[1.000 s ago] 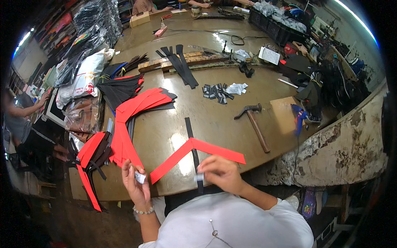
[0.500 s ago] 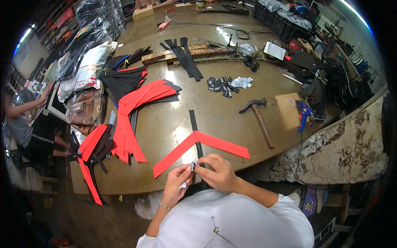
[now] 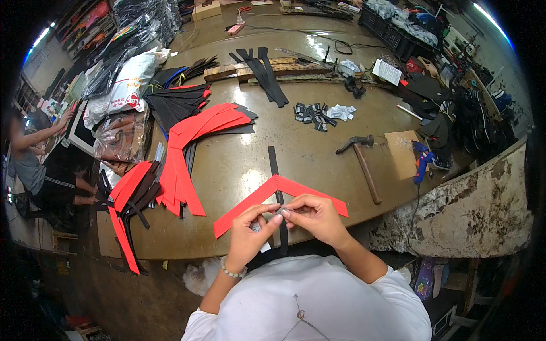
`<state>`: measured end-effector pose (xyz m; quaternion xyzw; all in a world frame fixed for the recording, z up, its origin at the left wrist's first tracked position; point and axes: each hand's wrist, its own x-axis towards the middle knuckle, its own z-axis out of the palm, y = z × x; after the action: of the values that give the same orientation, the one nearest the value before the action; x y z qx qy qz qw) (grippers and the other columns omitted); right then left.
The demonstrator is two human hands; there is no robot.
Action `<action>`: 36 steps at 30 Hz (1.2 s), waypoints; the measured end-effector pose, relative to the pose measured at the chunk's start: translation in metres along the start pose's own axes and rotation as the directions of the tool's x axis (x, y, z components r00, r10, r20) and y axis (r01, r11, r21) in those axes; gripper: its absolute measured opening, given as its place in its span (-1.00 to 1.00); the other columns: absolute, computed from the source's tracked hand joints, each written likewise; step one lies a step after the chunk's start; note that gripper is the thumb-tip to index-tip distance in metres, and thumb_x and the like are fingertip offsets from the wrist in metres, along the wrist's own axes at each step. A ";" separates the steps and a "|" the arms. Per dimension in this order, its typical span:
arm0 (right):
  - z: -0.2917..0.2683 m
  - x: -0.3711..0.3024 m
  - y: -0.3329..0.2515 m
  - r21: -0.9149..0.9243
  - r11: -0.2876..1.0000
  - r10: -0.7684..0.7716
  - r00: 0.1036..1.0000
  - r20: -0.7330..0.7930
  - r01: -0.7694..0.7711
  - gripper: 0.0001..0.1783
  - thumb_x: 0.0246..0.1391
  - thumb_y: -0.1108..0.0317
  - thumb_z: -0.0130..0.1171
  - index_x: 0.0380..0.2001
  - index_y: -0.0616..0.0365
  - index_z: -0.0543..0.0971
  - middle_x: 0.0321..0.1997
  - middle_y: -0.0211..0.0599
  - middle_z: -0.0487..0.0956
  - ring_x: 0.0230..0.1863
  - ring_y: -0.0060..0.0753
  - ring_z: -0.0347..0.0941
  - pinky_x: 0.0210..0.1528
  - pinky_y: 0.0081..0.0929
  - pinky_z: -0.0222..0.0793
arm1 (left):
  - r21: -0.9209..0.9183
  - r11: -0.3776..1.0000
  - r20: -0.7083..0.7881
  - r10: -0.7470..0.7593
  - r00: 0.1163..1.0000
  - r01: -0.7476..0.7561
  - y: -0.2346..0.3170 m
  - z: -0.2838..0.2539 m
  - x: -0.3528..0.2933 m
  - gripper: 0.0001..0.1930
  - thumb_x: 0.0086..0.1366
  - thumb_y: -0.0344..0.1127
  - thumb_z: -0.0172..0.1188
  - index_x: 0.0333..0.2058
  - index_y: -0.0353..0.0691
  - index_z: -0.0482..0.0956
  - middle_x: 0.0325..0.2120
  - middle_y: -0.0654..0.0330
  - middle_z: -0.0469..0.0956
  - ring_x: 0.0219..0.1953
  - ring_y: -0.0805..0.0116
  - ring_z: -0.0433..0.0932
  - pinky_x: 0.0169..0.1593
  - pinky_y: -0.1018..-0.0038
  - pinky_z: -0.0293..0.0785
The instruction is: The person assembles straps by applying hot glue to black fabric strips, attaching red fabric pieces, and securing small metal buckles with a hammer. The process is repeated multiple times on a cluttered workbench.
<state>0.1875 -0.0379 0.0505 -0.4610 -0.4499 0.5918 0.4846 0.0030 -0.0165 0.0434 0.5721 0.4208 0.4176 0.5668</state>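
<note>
My left hand point(image 3: 250, 232) and my right hand point(image 3: 316, 217) meet fingertip to fingertip over the black strip point(image 3: 282, 233). Between the pinched fingers is a small label, mostly hidden by them. White labels point(image 3: 265, 246) are tucked in my left palm, one sticking out below it. Just beyond my hands lies a red V-shaped strip point(image 3: 250, 206), its point away from me. The black strip runs through that point, its far end point(image 3: 273, 160) on the table. Farther off sits a pile of small black labels point(image 3: 314, 115) beside white ones point(image 3: 341, 112).
To the right lie a hammer point(image 3: 367, 170) and a blue glue gun point(image 3: 422, 161) near a cardboard piece point(image 3: 401, 150). Stacked red strips point(image 3: 185, 170) and black strips point(image 3: 176, 105) fill the left. Wooden bars point(image 3: 227, 72) cross behind. Another person point(image 3: 34, 153) is at far left.
Both hands have moved slightly away from me, up over the black strip and nearer the red V. The fingertips have closed together around the small label. The whole view has shifted a little.
</note>
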 end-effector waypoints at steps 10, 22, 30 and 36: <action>-0.005 0.005 -0.010 0.034 0.986 0.160 0.985 0.065 -0.163 -0.75 0.17 0.47 0.24 -0.12 0.41 0.56 -0.21 -0.21 0.64 -0.27 -0.50 0.60 -0.16 -0.55 0.59 | 0.014 0.998 -0.068 -0.053 0.996 0.055 0.000 -0.001 0.005 -0.78 0.20 -0.38 0.36 -0.20 -0.35 0.68 -0.60 0.50 0.41 -0.56 0.75 0.22 -0.46 0.71 0.17; -0.004 0.003 -0.011 0.071 0.990 0.117 0.992 0.054 -0.121 -0.77 0.14 0.49 0.27 -0.17 0.43 0.58 -0.29 -0.23 0.65 -0.31 -0.55 0.60 -0.22 -0.63 0.56 | 0.005 0.992 -0.068 -0.126 0.990 0.127 0.001 -0.004 0.001 -0.84 0.20 -0.44 0.34 -0.25 -0.37 0.68 -0.53 0.42 0.52 -0.49 0.71 0.35 -0.41 0.69 0.28; -0.004 0.006 -0.003 0.039 0.987 0.152 0.987 0.044 -0.154 -0.78 0.14 0.49 0.27 -0.19 0.42 0.58 -0.29 -0.23 0.65 -0.33 -0.57 0.59 -0.23 -0.63 0.56 | -0.022 0.996 -0.064 -0.090 0.994 0.088 -0.006 -0.005 -0.003 -0.84 0.22 -0.42 0.34 -0.24 -0.35 0.69 -0.63 0.47 0.39 -0.57 0.75 0.23 -0.50 0.71 0.12; -0.007 0.011 0.001 0.107 0.976 0.179 0.980 0.086 -0.188 -0.79 0.15 0.47 0.26 -0.20 0.41 0.59 -0.30 -0.24 0.64 -0.32 -0.57 0.59 -0.24 -0.64 0.56 | -0.026 0.991 -0.079 -0.134 0.988 0.132 -0.013 -0.008 -0.004 -0.84 0.24 -0.40 0.32 -0.25 -0.35 0.69 -0.66 0.49 0.35 -0.58 0.74 0.20 -0.51 0.69 0.11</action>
<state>0.1934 -0.0270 0.0470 -0.4493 -0.3886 0.6759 0.4362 -0.0055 -0.0181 0.0304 0.5195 0.4764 0.4059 0.5818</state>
